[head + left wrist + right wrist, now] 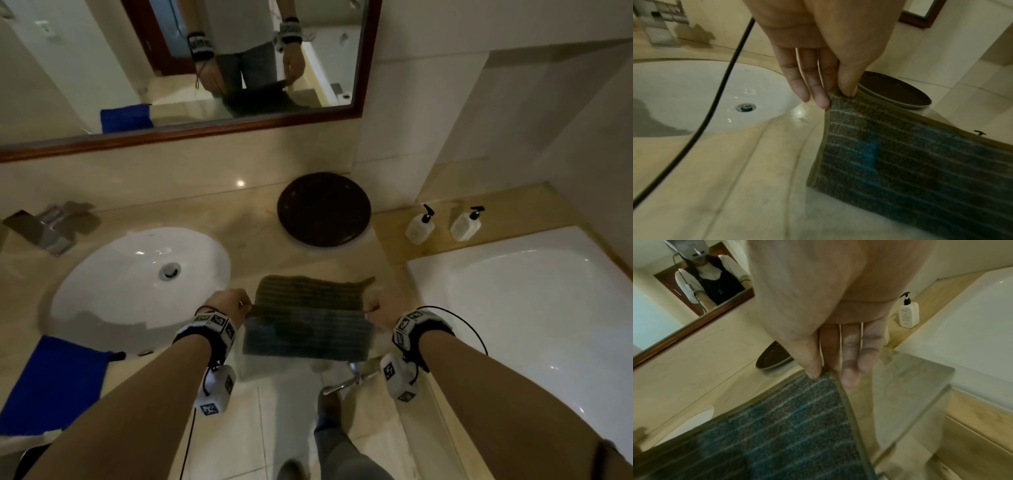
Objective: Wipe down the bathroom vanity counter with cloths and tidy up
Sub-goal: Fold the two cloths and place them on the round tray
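A dark grey striped cloth (308, 318) hangs stretched between my two hands over the front edge of the beige vanity counter (246, 240), its far part lying on the counter. My left hand (228, 305) pinches the cloth's left corner (835, 97) between thumb and fingers. My right hand (383, 313) pinches the right corner (824, 374) the same way. In both wrist views the cloth (910, 159) (787, 426) shows bluish stripes and a tan hem. A blue cloth (51, 380) lies on the counter at the front left.
A white oval sink (137, 287) with a chrome faucet (44, 229) sits to the left. A dark round tray (323, 209) stands behind the cloth. Two pump bottles (419, 226) (466, 224) stand on the ledge by the white bathtub (531, 308). A framed mirror (191, 133) hangs above.
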The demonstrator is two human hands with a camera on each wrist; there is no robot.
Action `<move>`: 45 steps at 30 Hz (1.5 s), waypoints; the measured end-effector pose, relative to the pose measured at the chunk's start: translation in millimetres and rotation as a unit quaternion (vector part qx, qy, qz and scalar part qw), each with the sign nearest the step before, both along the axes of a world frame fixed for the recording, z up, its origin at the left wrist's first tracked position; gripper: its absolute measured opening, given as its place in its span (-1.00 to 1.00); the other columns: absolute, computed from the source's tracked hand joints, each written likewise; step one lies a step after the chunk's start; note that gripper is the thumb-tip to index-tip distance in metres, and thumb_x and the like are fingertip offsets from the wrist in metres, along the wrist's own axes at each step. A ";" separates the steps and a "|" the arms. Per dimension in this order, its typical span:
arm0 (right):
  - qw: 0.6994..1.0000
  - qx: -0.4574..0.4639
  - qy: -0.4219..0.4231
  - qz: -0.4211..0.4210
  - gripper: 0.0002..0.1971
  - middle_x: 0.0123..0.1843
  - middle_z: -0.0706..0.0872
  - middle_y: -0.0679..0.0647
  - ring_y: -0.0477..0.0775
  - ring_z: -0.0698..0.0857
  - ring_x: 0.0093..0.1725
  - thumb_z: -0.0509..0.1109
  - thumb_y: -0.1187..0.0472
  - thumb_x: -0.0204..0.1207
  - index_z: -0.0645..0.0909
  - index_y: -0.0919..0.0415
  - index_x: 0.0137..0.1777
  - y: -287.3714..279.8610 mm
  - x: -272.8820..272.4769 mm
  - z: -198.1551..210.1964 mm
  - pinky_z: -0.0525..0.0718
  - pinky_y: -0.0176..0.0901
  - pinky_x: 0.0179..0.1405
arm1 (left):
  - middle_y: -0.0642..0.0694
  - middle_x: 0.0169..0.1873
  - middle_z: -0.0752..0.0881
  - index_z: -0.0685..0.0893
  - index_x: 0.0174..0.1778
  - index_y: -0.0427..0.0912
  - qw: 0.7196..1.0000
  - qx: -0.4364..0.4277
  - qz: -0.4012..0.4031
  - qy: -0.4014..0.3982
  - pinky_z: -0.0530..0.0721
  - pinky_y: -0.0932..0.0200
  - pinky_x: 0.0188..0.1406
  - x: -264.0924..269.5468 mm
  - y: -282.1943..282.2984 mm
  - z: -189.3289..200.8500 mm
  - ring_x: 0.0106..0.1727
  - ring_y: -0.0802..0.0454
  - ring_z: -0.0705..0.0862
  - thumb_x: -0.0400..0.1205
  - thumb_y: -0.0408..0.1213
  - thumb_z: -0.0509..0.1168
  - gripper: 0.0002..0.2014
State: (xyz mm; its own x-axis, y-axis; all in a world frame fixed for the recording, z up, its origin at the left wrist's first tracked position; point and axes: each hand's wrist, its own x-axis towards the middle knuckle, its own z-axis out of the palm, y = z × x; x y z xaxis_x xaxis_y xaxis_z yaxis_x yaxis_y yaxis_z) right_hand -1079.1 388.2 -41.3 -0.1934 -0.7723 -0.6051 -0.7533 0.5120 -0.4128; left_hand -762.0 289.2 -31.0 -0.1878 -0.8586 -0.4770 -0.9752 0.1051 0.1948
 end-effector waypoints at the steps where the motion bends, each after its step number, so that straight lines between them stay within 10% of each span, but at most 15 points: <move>1: 1.000 0.004 -0.007 -0.011 -0.89 -0.15 0.69 -0.02 0.06 0.72 -0.02 0.42 0.18 0.52 0.65 0.01 -0.23 -10.7 -5.9 -2.3 0.72 -0.06 0.09 | -0.16 0.00 0.74 0.68 0.05 0.01 1.000 0.003 0.011 0.001 0.67 0.09 -0.02 -5.4 -7.7 -3.3 -0.03 -0.15 0.69 0.68 -0.14 0.22 -0.85; 12: 0.998 0.022 0.004 0.053 -0.82 0.08 0.75 0.04 0.04 0.69 0.10 0.36 0.17 0.58 0.75 0.14 0.10 -78.1 -30.3 -32.2 0.59 -0.20 0.13 | -0.20 -0.08 0.72 0.59 0.00 -0.05 0.997 0.028 0.071 -0.001 0.64 0.08 -0.11 -31.1 -58.0 -32.6 -0.16 -0.17 0.63 0.69 -0.19 0.17 -0.89; 33: 0.989 0.059 0.105 0.087 -0.83 0.02 0.69 0.08 0.09 0.67 0.00 0.35 0.17 0.50 0.62 0.15 0.06 -119.0 -16.1 -19.7 0.67 -0.13 -0.06 | -0.24 0.04 0.71 0.59 0.10 -0.16 0.993 0.045 0.103 0.045 0.60 0.04 -0.04 -17.4 -100.8 -62.7 0.03 -0.24 0.68 0.67 -0.13 0.24 -0.80; 45: 0.960 0.032 0.080 0.267 -0.87 -0.22 0.59 0.13 0.13 0.59 -0.23 0.21 0.24 0.56 0.52 0.22 -0.20 -194.1 -5.4 -21.2 0.53 -0.09 -0.28 | -0.20 0.06 0.73 0.60 0.10 -0.13 0.966 0.011 0.258 0.031 0.63 0.03 0.03 -21.8 -65.9 -44.5 0.10 -0.21 0.66 0.68 -0.12 0.24 -0.81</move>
State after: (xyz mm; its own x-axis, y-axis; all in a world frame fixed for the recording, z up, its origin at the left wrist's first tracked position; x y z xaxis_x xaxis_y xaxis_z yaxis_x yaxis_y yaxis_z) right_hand -1084.5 194.1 -62.5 0.1256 -0.7499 -0.6495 -0.9664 0.0554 -0.2509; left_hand -783.8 223.3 -75.4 0.2332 -0.8349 -0.4986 -0.8832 -0.3963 0.2506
